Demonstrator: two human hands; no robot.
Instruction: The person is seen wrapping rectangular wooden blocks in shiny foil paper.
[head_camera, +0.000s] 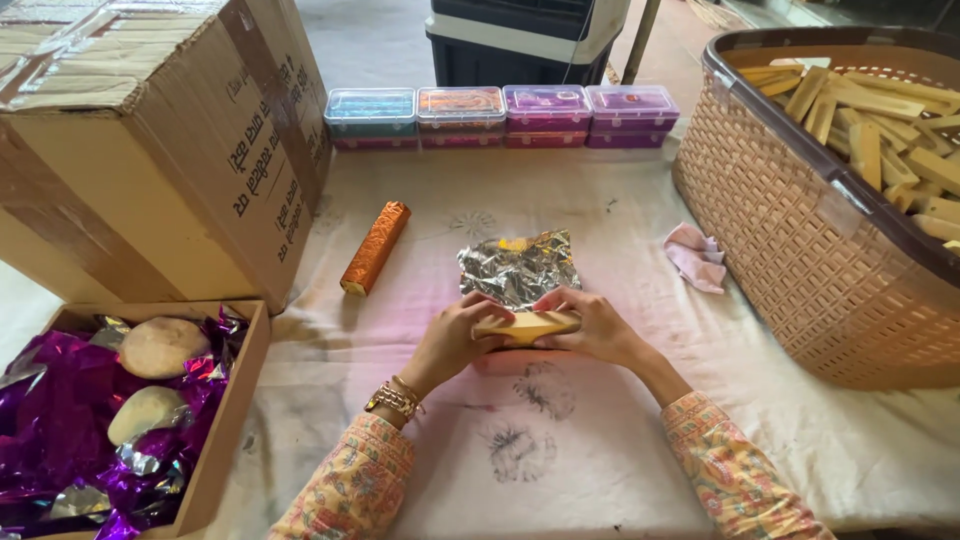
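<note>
Patterned sleeves frame the bottom of our view, and just beyond them our left hand (455, 338) and right hand (597, 328) meet on a pale yellow bar (527, 324), each closed around one end so that it is held flat and just above the white cloth (560, 460) that covers the table. We take this bar as our landmark. We judge that we are at the start of wrapping one piece: the bar is bare, and the crinkled silver foil sheet (520, 267) lies open directly behind it, touching or nearly touching our fingertips. The next move, as we read it, calls for setting the bar squarely onto that sheet and freeing a hand to fold the edges over, which needs the foil kept flat. Left of the bar and well apart, an open cardboard tray (225, 430) holds purple foil and two rounded pale lumps (160, 346). Behind and to the left of the bar lies a copper-coloured wrapped stick (376, 247), with a big cardboard box (160, 140) beyond it. To the right, near the foil, sits a crumpled pink cloth (697, 256), and farther right a woven basket (790, 230) is heaped with similar yellow bars. Farthest behind the bar, four clear-lidded coloured boxes (500, 115) stand in a row.
</note>
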